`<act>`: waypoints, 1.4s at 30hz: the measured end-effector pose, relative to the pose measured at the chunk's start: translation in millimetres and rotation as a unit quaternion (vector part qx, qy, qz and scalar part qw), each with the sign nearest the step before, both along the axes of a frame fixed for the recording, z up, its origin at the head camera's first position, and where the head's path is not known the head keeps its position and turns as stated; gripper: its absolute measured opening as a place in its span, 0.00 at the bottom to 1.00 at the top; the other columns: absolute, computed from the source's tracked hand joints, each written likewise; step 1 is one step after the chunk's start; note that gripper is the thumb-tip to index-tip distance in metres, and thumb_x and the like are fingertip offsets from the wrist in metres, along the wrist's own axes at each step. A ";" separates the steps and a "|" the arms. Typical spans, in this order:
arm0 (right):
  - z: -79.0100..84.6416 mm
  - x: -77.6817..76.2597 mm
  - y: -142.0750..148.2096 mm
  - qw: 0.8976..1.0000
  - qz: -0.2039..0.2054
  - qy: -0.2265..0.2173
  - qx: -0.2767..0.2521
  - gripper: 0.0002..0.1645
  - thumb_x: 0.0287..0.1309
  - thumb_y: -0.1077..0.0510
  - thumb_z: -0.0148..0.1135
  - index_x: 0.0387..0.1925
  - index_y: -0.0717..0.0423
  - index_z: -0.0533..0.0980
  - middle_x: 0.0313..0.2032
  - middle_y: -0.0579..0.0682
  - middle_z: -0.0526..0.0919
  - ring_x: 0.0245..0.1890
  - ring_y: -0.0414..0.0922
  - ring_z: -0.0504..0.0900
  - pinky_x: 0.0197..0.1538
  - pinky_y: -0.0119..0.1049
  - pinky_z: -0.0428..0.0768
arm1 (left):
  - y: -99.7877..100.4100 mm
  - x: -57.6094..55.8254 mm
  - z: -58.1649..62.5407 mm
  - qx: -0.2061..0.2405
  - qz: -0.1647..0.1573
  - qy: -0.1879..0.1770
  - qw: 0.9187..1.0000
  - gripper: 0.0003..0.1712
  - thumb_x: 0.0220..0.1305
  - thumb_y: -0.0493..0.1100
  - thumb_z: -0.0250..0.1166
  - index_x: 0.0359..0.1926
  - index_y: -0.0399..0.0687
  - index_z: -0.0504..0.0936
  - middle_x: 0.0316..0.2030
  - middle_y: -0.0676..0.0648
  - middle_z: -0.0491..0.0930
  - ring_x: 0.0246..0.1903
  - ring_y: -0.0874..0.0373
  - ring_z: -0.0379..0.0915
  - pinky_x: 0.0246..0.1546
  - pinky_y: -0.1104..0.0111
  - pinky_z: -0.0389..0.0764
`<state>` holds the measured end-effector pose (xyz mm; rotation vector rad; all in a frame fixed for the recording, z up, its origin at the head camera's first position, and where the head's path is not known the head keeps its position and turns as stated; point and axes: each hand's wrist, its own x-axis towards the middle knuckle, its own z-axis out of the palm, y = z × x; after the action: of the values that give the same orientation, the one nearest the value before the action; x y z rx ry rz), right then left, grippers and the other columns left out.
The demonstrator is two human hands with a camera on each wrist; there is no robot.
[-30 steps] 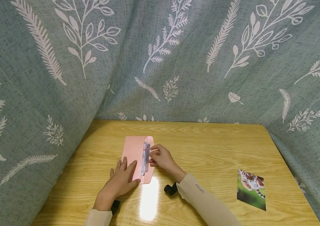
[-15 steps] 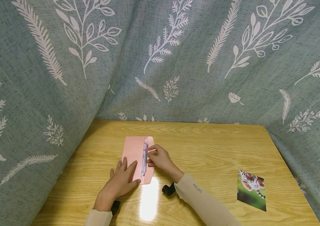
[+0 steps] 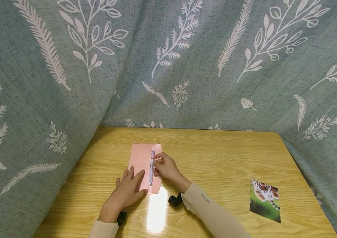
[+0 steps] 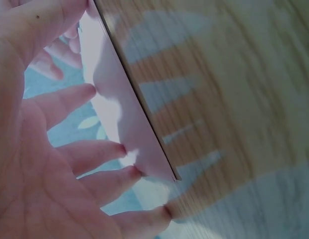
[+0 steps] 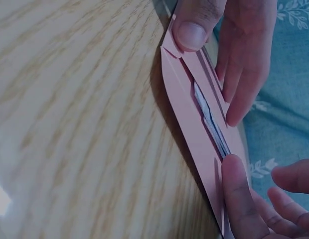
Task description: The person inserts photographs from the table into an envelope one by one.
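Note:
A pink envelope (image 3: 141,153) lies on the table with its flap open toward the right. Thin flat cards or papers (image 3: 151,173) sit in its mouth, only a narrow pale bluish strip showing. My left hand (image 3: 128,190) rests on the envelope's near left part with fingers spread, its thumb by the mouth's near end. From the right, my right hand (image 3: 167,167) reaches over the flap. In the right wrist view its nearest digit (image 5: 236,184) presses at the edge of the papers (image 5: 209,117), while its other fingers stand apart from them.
A photo of a tiger cub (image 3: 265,200) lies at the table's right. The wooden table (image 3: 216,155) ends at a blue-green leaf-patterned cloth (image 3: 204,99) behind and at both sides. A black wrist camera (image 3: 175,200) sits below the right wrist.
My right hand has moved slightly left, and the papers have slid deeper into the envelope, so less of them sticks out. My left hand has stayed in place.

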<state>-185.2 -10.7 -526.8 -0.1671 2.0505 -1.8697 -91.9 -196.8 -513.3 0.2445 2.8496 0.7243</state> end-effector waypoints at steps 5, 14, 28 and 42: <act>-2.4 -0.1 2.8 1.000 -0.001 0.003 0.005 0.14 0.68 0.66 0.59 0.54 0.63 0.75 0.40 0.59 0.84 0.30 0.51 0.86 0.32 0.42 0.86 | 1.5 -0.2 -0.2 -0.003 -0.001 -0.001 1.000 0.43 0.64 0.56 0.69 0.75 0.49 0.64 0.74 0.25 0.45 0.72 0.27 0.37 0.61 0.26 0.45; 4.6 2.3 17.3 0.998 0.020 0.044 0.037 0.14 0.69 0.64 0.60 0.53 0.64 0.76 0.39 0.58 0.84 0.28 0.50 0.85 0.29 0.39 0.84 | 1.9 0.9 0.3 -0.011 0.003 -0.011 1.000 0.43 0.65 0.56 0.68 0.76 0.50 0.63 0.74 0.26 0.43 0.73 0.28 0.35 0.62 0.26 0.43; 23.6 10.0 69.9 0.987 0.042 0.124 0.093 0.16 0.71 0.60 0.58 0.56 0.65 0.75 0.42 0.54 0.83 0.37 0.60 0.84 0.37 0.51 0.84 | 1.0 2.1 -3.2 -0.005 0.006 -0.018 1.000 0.44 0.65 0.56 0.69 0.76 0.50 0.62 0.75 0.26 0.41 0.73 0.28 0.32 0.62 0.27 0.40; 43.7 26.1 141.4 0.980 -0.007 0.165 0.112 0.15 0.70 0.56 0.62 0.54 0.57 0.77 0.43 0.51 0.82 0.39 0.55 0.82 0.39 0.55 0.83 | 1.3 0.3 -0.2 -0.005 0.001 -0.029 1.000 0.45 0.66 0.57 0.67 0.77 0.50 0.60 0.75 0.26 0.39 0.73 0.28 0.31 0.61 0.26 0.39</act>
<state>-159.1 130.7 -483.1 -0.4300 2.4701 -1.6939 -91.6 -195.5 -513.5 0.2154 2.7979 0.7056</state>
